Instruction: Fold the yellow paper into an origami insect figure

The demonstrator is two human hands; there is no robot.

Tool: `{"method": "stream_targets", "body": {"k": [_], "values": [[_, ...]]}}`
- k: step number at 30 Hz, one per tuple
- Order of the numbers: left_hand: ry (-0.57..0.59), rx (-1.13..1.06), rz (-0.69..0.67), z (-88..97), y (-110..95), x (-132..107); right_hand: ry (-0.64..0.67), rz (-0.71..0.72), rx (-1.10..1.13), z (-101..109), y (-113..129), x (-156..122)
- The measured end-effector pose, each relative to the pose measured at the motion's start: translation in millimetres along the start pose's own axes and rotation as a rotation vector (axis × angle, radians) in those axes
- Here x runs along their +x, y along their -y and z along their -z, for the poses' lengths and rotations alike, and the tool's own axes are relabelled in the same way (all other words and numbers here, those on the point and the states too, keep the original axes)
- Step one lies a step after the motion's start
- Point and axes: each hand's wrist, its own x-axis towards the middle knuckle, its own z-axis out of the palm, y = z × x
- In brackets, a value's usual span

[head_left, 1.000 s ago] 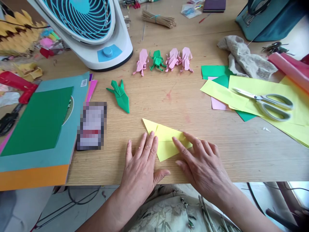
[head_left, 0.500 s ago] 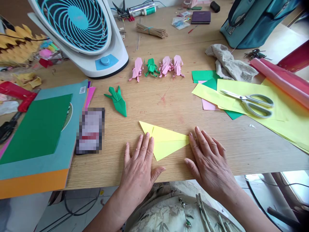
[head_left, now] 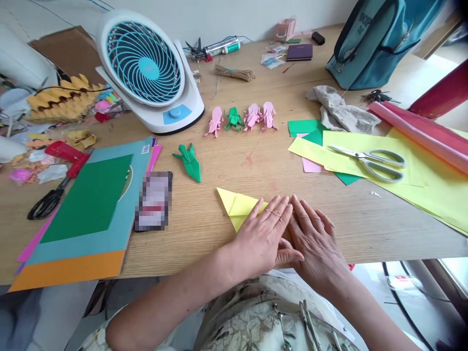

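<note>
A folded yellow paper [head_left: 236, 204] lies on the wooden table [head_left: 226, 161] near its front edge, with only its left pointed part showing. My left hand [head_left: 263, 234] lies flat on the paper, fingers stretched out and together. Beside it, touching, my right hand [head_left: 316, 234] also rests flat, fingers extended over the paper's right end. Neither hand grips anything.
A green folded piece [head_left: 190, 161] and a row of small pink and green origami frogs [head_left: 241, 118] sit beyond. Scissors [head_left: 373, 160] lie on yellow sheets at right. A fan [head_left: 146, 68], paper pads [head_left: 87, 209], a phone [head_left: 153, 200], black scissors [head_left: 47, 202] and a teal bag [head_left: 369, 39] surround them.
My left hand has slid right across the yellow paper to lie beside my right hand, covering most of it. The camera has tilted up, showing more of the far table.
</note>
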Motion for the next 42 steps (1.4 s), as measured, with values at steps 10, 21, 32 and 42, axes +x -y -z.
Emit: {"method": "stream_targets", "body": {"k": [10, 21, 32, 42], "values": [[-0.074, 0.072, 0.336, -15.2, 44, -18, -0.031, -0.008, -0.03, -2, 1, 1], [-0.121, 0.152, 0.586, -17.8, 74, -28, -0.03, -0.015, -0.071, -4, 1, 1], [-0.199, 0.057, 0.236, -0.7, 58, -17, -0.045, -0.013, -0.041, -3, 2, 2], [-0.266, -0.115, 0.157, 2.4, 72, -4, -0.028, -0.131, 0.202, 17, 2, 25]]}}
